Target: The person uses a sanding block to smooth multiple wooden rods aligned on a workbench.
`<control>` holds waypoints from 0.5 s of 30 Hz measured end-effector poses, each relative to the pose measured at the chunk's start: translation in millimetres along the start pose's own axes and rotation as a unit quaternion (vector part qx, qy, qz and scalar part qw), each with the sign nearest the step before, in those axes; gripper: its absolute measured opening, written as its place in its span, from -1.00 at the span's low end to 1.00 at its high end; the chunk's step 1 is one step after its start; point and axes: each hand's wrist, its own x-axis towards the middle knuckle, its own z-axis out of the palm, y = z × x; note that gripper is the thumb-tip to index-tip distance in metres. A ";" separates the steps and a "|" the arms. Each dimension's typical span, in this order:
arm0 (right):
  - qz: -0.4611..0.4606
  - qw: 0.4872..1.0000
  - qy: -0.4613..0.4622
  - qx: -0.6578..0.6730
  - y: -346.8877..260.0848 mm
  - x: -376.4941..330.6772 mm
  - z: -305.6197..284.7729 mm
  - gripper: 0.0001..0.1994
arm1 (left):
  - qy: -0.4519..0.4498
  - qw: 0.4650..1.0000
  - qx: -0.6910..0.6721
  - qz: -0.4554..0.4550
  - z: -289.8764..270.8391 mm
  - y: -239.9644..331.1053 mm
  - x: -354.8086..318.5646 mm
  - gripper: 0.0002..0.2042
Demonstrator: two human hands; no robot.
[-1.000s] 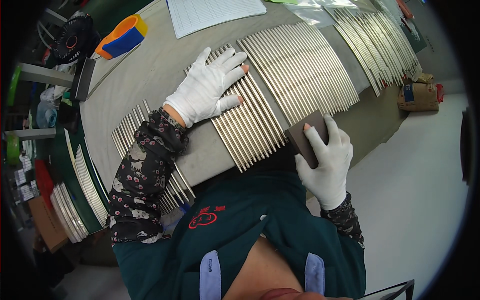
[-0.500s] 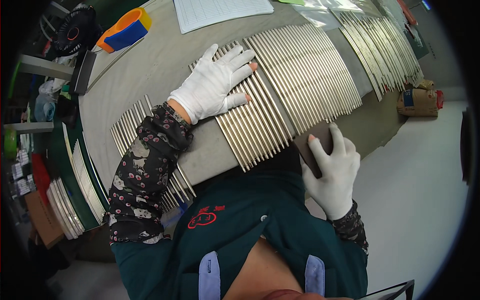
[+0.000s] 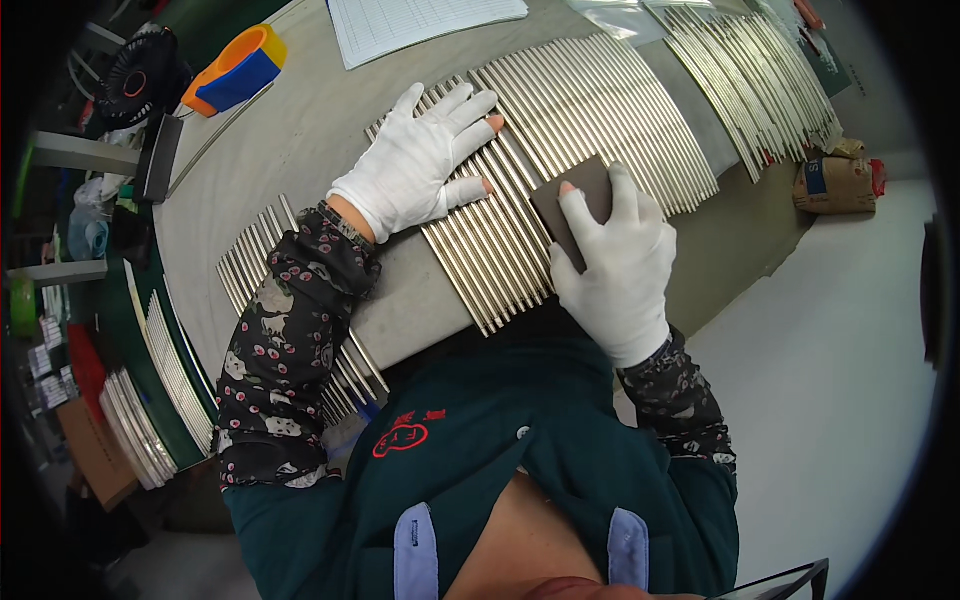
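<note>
A wide row of thin silver metal rods lies side by side across the grey table. My left hand, in a white glove with cut-off fingertips, lies flat with spread fingers on the rods' left part. My right hand, also gloved, presses a dark brown sanding pad onto the near ends of the rods, just right of the left hand.
More rods lie at the far right and under my left forearm. A sheet of paper, an orange and blue object and a black fan sit at the back. A brown bag stands on the floor.
My right hand has carried the pad up from the table's near edge onto the rods. The left hand has stayed flat on the rods.
</note>
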 end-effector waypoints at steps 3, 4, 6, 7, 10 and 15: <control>-0.004 0.999 -0.038 0.024 10.7 -35.1 -12.0 -0.43 | -0.005 1.000 -0.006 -0.011 0.3 1.4 -5.0 -0.23; -0.003 0.999 -0.049 -0.020 10.1 -45.9 -16.7 -0.40 | -0.011 1.000 -0.005 -0.011 0.1 3.4 -3.5 -0.23; 0.005 0.999 -0.039 -0.005 7.1 -38.1 -16.3 -0.43 | -0.015 1.000 -0.010 -0.008 -0.4 4.7 -3.3 -0.22; 0.007 1.000 -0.021 -0.006 3.5 -25.9 -12.1 -0.44 | -0.008 1.000 -0.012 -0.002 -1.4 4.2 -0.4 -0.22; 0.009 1.000 0.002 -0.013 -2.0 -4.5 -3.6 -0.48 | -0.007 1.000 -0.006 0.002 -1.8 1.1 0.5 -0.23; 0.053 0.996 -0.064 0.026 18.2 -68.7 -37.2 -0.39 | -0.007 1.000 -0.010 0.000 3.2 -0.3 0.2 -0.24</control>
